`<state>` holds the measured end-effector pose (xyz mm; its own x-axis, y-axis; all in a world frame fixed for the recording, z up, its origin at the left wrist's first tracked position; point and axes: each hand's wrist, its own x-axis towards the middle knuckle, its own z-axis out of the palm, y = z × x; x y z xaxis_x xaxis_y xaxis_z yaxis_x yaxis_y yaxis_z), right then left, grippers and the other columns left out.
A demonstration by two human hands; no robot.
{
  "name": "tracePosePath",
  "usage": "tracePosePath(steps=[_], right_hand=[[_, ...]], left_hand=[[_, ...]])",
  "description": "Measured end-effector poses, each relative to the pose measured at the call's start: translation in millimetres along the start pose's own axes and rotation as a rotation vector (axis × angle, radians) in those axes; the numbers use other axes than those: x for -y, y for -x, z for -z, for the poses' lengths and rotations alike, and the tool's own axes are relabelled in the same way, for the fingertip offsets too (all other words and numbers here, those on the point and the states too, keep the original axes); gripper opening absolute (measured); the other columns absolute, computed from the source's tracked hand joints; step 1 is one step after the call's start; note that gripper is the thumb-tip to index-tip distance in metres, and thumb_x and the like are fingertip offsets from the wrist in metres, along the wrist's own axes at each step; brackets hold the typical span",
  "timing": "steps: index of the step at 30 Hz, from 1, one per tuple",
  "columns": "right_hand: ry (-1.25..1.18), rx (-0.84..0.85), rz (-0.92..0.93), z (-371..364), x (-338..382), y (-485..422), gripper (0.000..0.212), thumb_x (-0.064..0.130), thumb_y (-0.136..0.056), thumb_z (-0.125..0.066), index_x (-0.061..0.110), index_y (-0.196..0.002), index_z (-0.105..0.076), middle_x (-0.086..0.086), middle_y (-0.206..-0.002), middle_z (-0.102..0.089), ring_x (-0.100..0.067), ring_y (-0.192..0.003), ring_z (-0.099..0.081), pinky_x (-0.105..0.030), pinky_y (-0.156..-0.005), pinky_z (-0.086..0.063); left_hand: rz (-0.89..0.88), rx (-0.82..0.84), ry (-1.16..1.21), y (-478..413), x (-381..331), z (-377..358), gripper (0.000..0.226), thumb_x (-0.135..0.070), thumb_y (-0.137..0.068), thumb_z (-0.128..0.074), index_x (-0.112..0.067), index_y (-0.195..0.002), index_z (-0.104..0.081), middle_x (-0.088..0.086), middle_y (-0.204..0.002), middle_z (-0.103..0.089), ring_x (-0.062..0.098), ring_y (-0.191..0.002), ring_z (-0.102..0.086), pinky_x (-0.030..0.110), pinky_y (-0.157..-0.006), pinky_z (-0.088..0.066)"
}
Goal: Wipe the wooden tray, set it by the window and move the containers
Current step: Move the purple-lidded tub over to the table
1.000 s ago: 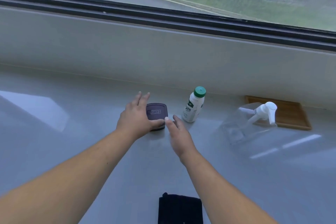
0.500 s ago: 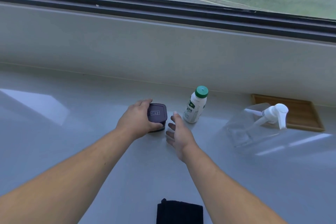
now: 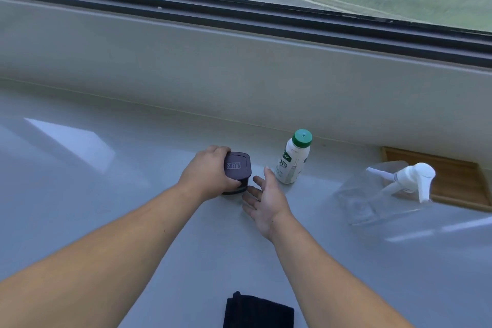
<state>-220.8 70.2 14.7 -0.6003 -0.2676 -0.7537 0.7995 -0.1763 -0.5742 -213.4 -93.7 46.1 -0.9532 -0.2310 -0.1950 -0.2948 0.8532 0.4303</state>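
Note:
My left hand [image 3: 206,173] is wrapped around a dark square container [image 3: 237,169] with a lettered lid, standing on the grey counter. Just right of it my right hand [image 3: 262,200] hovers with fingers spread, palm turned toward the container, holding nothing. A white bottle with a green cap [image 3: 294,161] stands upright further right. The wooden tray [image 3: 458,186] lies flat at the far right against the wall under the window.
A clear spray bottle with a white trigger head [image 3: 399,189] stands in front of the tray and partly covers it. A folded dark cloth [image 3: 258,311] lies at the counter's near edge. The window sill and dark frame [image 3: 239,18] run along the back.
My left hand has closed its fingers around the dark container. My right hand has drawn back slightly from it and turned palm inward.

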Motion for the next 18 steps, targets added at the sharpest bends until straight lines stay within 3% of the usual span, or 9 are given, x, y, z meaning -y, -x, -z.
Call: tracePosePath(steps=[3,10,15,18], right_hand=[[0.012,0.034,-0.007,1.7,2.2,2.0,0.052,0.065,-0.099,-0.045,0.027,-0.132,-0.056,-0.008,-0.133,-0.056,-0.030,-0.125,-0.056,-0.042,-0.104,-0.042],[0.114,0.139,-0.003,-17.7,-1.5,14.4,0.053,0.064,-0.101,-0.042,0.023,-0.124,-0.066,-0.002,-0.121,-0.064,-0.018,-0.107,-0.063,-0.040,-0.105,-0.043],[0.216,0.230,-0.040,-54.6,-21.8,31.5,0.059,0.063,-0.101,-0.045,0.017,-0.131,-0.066,-0.001,-0.126,-0.064,-0.026,-0.125,-0.059,-0.044,-0.115,-0.041],[0.273,0.254,-0.065,-83.2,-45.3,44.1,0.057,0.061,-0.099,-0.050,0.015,-0.130,-0.065,-0.003,-0.127,-0.063,-0.028,-0.125,-0.058,-0.045,-0.114,-0.043]], left_hand=[[0.012,-0.021,-0.007,5.2,-3.6,3.8,0.083,-0.052,-0.069,-0.081,-0.022,-0.141,-0.054,-0.001,-0.131,-0.058,0.023,-0.119,-0.055,0.038,-0.094,-0.052],[0.146,-0.090,0.006,39.1,5.0,29.7,0.079,-0.054,-0.067,-0.079,-0.025,-0.136,-0.056,-0.002,-0.123,-0.058,0.024,-0.115,-0.054,0.038,-0.091,-0.052],[0.269,-0.157,0.027,82.2,33.8,57.1,0.080,-0.057,-0.065,-0.078,-0.028,-0.137,-0.055,-0.005,-0.126,-0.056,0.022,-0.117,-0.054,0.040,-0.093,-0.053],[0.327,-0.195,0.038,114.7,60.7,74.5,0.081,-0.057,-0.066,-0.079,-0.029,-0.138,-0.054,-0.005,-0.125,-0.056,0.021,-0.115,-0.055,0.039,-0.093,-0.053]])
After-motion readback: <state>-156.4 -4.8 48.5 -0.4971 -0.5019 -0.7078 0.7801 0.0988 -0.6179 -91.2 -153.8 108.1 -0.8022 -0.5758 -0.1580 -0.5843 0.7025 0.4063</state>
